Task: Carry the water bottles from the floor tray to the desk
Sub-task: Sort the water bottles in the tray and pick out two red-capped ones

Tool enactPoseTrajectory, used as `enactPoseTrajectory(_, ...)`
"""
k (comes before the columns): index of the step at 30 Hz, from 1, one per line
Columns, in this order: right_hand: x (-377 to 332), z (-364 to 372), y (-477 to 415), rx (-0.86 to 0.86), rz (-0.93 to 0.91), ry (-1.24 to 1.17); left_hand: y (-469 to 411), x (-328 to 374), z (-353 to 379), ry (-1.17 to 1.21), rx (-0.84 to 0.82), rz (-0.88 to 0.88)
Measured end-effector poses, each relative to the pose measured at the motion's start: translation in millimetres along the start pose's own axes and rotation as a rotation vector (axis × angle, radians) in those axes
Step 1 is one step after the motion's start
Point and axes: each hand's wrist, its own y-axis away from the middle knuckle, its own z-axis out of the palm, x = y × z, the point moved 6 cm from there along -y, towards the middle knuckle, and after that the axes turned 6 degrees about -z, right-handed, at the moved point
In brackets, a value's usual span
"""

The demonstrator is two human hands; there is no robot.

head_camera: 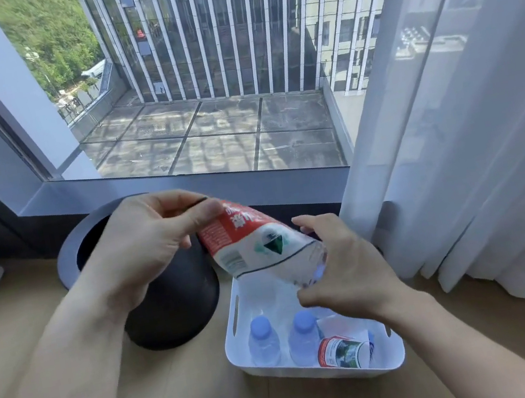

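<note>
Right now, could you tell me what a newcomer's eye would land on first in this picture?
First, the red-labelled water bottle, held tilted mid-frame between the left hand and the right hand. Below it, the white tray on the floor holds two upright blue-capped bottles and a lying bottle; a black bin stands to its left.

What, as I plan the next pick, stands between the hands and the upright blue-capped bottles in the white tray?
Only the red-labelled clear plastic bottle that left hand and right hand hold above the white tray.
</note>
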Motion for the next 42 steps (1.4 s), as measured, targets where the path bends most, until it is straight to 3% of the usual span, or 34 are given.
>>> enactPoseTrajectory(6,-25.9,17.2,11.3,-0.133,-0.260,0.055,-28.1,-14.5,-30.6,0.151,0.375,-0.084)
enactPoseTrajectory(9,-34.2,18.4,20.1,-0.085,-0.411,0.091,-45.6,-31.9,-75.1,0.231,0.531,-0.133)
enactPoseTrajectory(12,-31.7,8.2,24.6,0.077,-0.489,0.068,-51.7,-56.5,-104.3,0.248,0.571,-0.208)
enactPoseTrajectory(14,-25.2,1.5,23.0,0.142,-0.458,-0.042,-51.5,-67.9,-104.4,0.119,0.525,-0.216)
enactPoseTrajectory(16,-19.3,-6.9,18.6,0.200,-0.355,-0.160,-49.1,-65.1,-88.6,-0.169,0.438,-0.135)
enactPoseTrajectory(20,-1.2,-20.9,6.1,0.330,0.042,-0.635,-37.1,-44.6,-30.4,-0.595,0.206,0.046)
enactPoseTrajectory(23,16.5,-27.9,-4.7,0.306,0.173,-1.106,-27.5,-33.5,13.8,-0.647,0.026,0.170)
enactPoseTrajectory(27,35.5,-48.7,-5.7,0.281,0.209,-1.270,-12.7,-28.9,58.6,-0.464,-0.185,0.248)
enactPoseTrajectory(30,43.2,-61.1,-5.1,0.273,0.184,-1.234,-9.3,-35.2,86.4,-0.423,-0.248,0.263)
enactPoseTrajectory(33,51.1,-73.1,-0.7,0.396,0.205,-1.038,-4.4,-52.0,117.5,-0.361,-0.332,0.205)
enactPoseTrajectory(38,57.6,-81.5,12.6,0.451,0.279,-0.753,8.5,-103.6,171.7,-0.659,-0.479,0.182)
enactPoseTrajectory(42,60.1,-87.0,18.7,0.470,0.309,-0.693,13.1,-123.5,193.3,-0.746,-0.519,0.173)
